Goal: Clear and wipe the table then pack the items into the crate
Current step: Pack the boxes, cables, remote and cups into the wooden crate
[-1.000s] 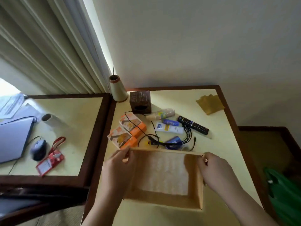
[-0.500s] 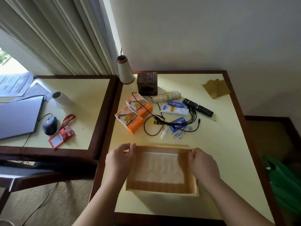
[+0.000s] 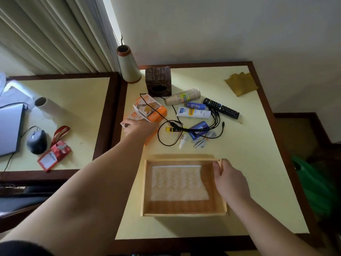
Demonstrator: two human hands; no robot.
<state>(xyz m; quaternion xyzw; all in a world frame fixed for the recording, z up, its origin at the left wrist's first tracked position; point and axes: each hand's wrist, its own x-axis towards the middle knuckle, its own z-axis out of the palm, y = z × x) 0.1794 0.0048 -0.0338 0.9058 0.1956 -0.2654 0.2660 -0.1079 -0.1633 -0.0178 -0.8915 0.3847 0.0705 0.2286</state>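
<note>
Left hand (image 3: 137, 127) grasping the near orange box (image 3: 145, 134) by its edges, light stiff card; right hand (image 3: 227, 179) gripping the wooden crate (image 3: 181, 212) rim at the surface's near edge.

Left hand (image 3: 137, 127) on orange box (image 3: 129, 121)

"2in" on orange box (image 3: 154, 112)

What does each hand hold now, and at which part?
Right hand grips the wooden crate at its far right corner. Left hand rests on the nearer orange box; grip unclear.
</note>
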